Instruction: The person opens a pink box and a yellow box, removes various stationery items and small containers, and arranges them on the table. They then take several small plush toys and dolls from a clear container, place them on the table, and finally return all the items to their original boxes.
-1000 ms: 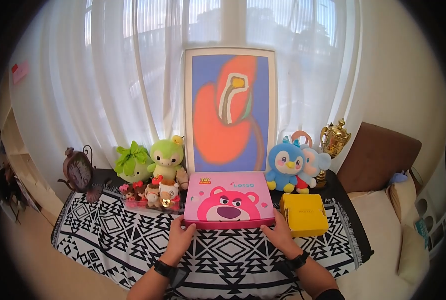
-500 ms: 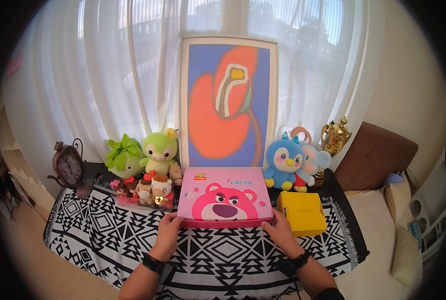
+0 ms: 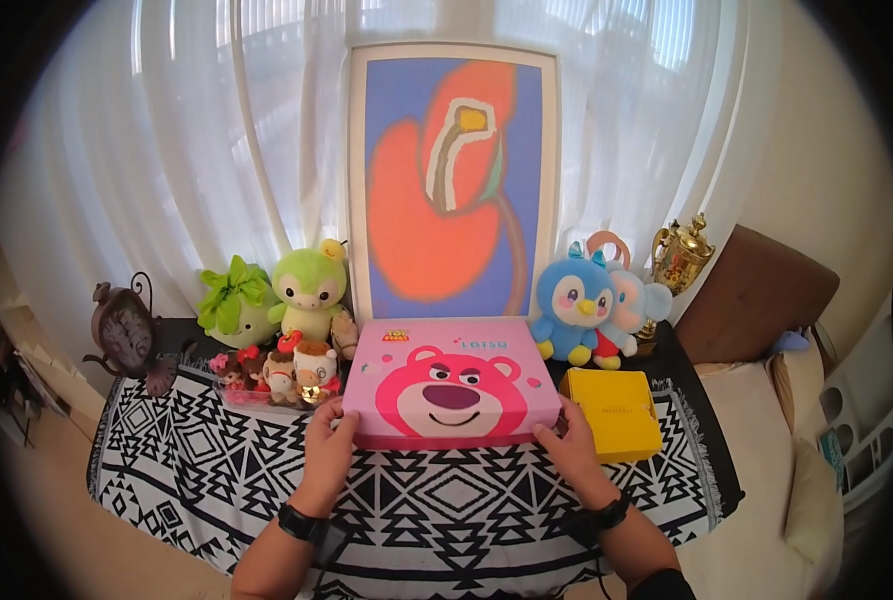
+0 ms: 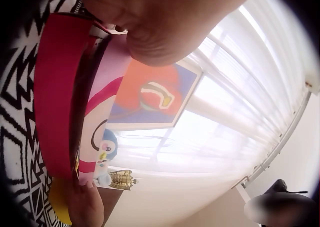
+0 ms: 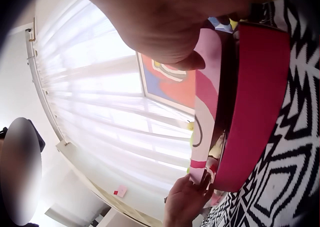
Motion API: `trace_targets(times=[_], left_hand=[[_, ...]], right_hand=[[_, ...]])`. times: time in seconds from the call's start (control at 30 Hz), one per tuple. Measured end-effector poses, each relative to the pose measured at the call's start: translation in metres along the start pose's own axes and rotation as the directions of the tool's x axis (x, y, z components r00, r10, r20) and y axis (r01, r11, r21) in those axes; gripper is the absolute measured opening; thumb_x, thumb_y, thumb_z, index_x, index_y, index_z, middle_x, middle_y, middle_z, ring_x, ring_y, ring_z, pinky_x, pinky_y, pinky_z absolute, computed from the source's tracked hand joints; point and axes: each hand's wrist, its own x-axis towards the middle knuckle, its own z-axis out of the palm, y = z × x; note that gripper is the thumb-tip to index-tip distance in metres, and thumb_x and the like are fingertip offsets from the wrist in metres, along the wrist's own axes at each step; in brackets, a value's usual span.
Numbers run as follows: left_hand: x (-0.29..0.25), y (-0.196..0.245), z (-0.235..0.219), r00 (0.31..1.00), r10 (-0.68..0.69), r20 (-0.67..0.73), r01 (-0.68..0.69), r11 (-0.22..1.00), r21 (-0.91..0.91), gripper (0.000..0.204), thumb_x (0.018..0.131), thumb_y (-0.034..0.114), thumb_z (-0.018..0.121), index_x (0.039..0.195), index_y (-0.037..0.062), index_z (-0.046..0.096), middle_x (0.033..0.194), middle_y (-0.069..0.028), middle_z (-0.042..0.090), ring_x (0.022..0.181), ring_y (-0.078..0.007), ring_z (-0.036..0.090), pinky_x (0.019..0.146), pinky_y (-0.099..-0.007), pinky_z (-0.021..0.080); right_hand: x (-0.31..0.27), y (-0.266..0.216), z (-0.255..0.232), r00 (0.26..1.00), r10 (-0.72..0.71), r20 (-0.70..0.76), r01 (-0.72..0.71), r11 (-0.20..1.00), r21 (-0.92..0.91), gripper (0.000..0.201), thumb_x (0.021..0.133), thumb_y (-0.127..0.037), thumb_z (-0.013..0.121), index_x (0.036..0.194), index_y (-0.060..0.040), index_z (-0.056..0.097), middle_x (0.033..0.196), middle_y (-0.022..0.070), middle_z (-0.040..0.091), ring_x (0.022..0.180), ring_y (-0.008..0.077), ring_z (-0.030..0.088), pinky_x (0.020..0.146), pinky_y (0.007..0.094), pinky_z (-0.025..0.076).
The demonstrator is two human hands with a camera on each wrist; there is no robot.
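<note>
A flat gift box with a pink bear lid (image 3: pixel 454 395) lies in front of the framed picture in the head view. My left hand (image 3: pixel 328 455) grips the lid's left front corner, and my right hand (image 3: pixel 579 460) grips its right front corner, thumbs to the front. Both wrist views show a dark gap between the raised front of the lid (image 5: pixel 208 82) and the magenta base (image 5: pixel 257 104), which rests on the patterned cloth (image 3: pixel 447 490). What lies in the box is mostly hidden. Close by the right hand stands a yellow box (image 3: pixel 615 415).
Green plush toys (image 3: pixel 310 290) and a clear tray of small dolls (image 3: pixel 282 378) sit left of the box, with a dark ornate clock (image 3: pixel 127 335) beyond. A blue penguin plush (image 3: pixel 574 305) and gold trophy (image 3: pixel 681 257) stand right. Behind rises the framed picture (image 3: pixel 457 180).
The lid's front has come up in both hands, so the bear's smile now shows. The head view has shifted, moving the surroundings up in the picture.
</note>
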Motion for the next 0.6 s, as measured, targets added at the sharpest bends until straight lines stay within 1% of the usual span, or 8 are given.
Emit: trace_targets(times=[0.07, 0.13, 0.2, 0.3, 0.37, 0.5, 0.57, 0.6], left_hand=[[0.009, 0.042, 0.009, 0.999, 0.012, 0.053, -0.010, 0.999, -0.036, 0.027, 0.102, 0.015, 0.059, 0.120, -0.0043, 0.063, 0.114, -0.0061, 0.067, 0.100, -0.0092, 0.059, 0.091, -0.0255, 0.047], [0.032, 0.072, 0.018, 0.993, 0.085, 0.082, -0.085, 0.996, -0.001, 0.032, 0.104, 0.017, 0.056, 0.127, -0.0044, 0.061, 0.121, -0.0081, 0.065, 0.108, -0.0109, 0.058, 0.096, -0.0268, 0.045], [0.066, 0.095, 0.035, 0.950, 0.274, 0.149, -0.271, 0.962, -0.040, 0.042, 0.105, 0.022, 0.054, 0.137, -0.0054, 0.055, 0.132, -0.0124, 0.062, 0.120, -0.0166, 0.057, 0.104, -0.0294, 0.042], [0.133, 0.095, 0.052, 0.955, 0.259, 0.143, -0.278, 0.951, 0.133, 0.054, 0.104, 0.028, 0.054, 0.145, -0.0066, 0.048, 0.140, -0.0177, 0.060, 0.132, -0.0248, 0.054, 0.112, -0.0338, 0.038], [0.175, 0.081, 0.059, 0.945, 0.263, 0.195, -0.320, 0.866, 0.385, 0.062, 0.102, 0.032, 0.055, 0.148, -0.0073, 0.043, 0.148, -0.0247, 0.053, 0.140, -0.0300, 0.050, 0.115, -0.0351, 0.036], [0.198, 0.061, 0.061, 0.949, 0.070, 0.306, -0.247, 0.766, 0.593, 0.054, 0.097, 0.029, 0.059, 0.138, -0.0052, 0.056, 0.137, -0.0277, 0.060, 0.132, -0.0352, 0.056, 0.109, -0.0385, 0.044], [0.186, 0.051, 0.064, 0.829, 0.106, 0.549, -0.553, 0.310, 0.774, 0.038, 0.090, 0.027, 0.065, 0.113, -0.0024, 0.071, 0.117, -0.0267, 0.068, 0.117, -0.0385, 0.062, 0.100, -0.0439, 0.050], [0.182, 0.042, 0.068, 0.831, 0.094, 0.548, -0.547, 0.317, 0.775, 0.038, 0.090, 0.027, 0.065, 0.113, -0.0024, 0.071, 0.117, -0.0267, 0.068, 0.117, -0.0385, 0.062, 0.100, -0.0439, 0.050]], right_hand=[[0.019, -0.019, -0.002, 0.999, -0.047, 0.014, 0.047, 0.999, -0.001, 0.059, 0.090, -0.005, 0.070, 0.144, 0.0020, 0.047, 0.132, 0.0134, 0.055, 0.123, 0.0223, 0.058, 0.105, 0.0341, 0.046], [0.049, -0.057, 0.002, 0.983, -0.183, 0.030, 0.163, 0.927, 0.337, 0.063, 0.089, -0.002, 0.068, 0.147, -0.0002, 0.043, 0.139, 0.0134, 0.052, 0.136, 0.0217, 0.049, 0.109, 0.0349, 0.043], [0.092, -0.071, 0.002, 0.978, -0.207, 0.029, 0.196, 0.957, 0.215, 0.069, 0.091, -0.003, 0.066, 0.153, 0.0004, 0.035, 0.153, 0.0148, 0.043, 0.148, 0.0220, 0.037, 0.113, 0.0362, 0.040], [0.172, -0.054, 0.006, 0.971, -0.240, 0.016, 0.240, 0.971, -0.015, 0.075, 0.092, -0.010, 0.066, 0.157, 0.0011, 0.031, 0.162, 0.0173, 0.034, 0.153, 0.0257, 0.029, 0.116, 0.0368, 0.036], [0.207, -0.042, 0.014, 0.970, -0.234, 0.064, 0.242, 0.917, -0.316, 0.077, 0.094, -0.016, 0.066, 0.159, -0.0002, 0.028, 0.166, 0.0197, 0.026, 0.155, 0.0285, 0.024, 0.125, 0.0372, 0.021], [0.223, -0.023, 0.035, 0.977, -0.205, 0.058, 0.208, 0.854, -0.476, 0.065, 0.090, -0.021, 0.070, 0.147, 0.0023, 0.048, 0.154, 0.0236, 0.044, 0.146, 0.0348, 0.039, 0.119, 0.0394, 0.033], [0.203, -0.028, 0.050, 0.934, -0.268, 0.235, 0.357, 0.715, -0.601, 0.052, 0.086, -0.033, 0.074, 0.122, 0.0035, 0.067, 0.132, 0.0274, 0.059, 0.128, 0.0406, 0.055, 0.109, 0.0464, 0.043], [0.189, -0.041, 0.062, 0.937, -0.255, 0.240, 0.349, 0.718, -0.601, 0.052, 0.086, -0.033, 0.074, 0.122, 0.0035, 0.067, 0.132, 0.0274, 0.059, 0.128, 0.0406, 0.055, 0.109, 0.0464, 0.043]])
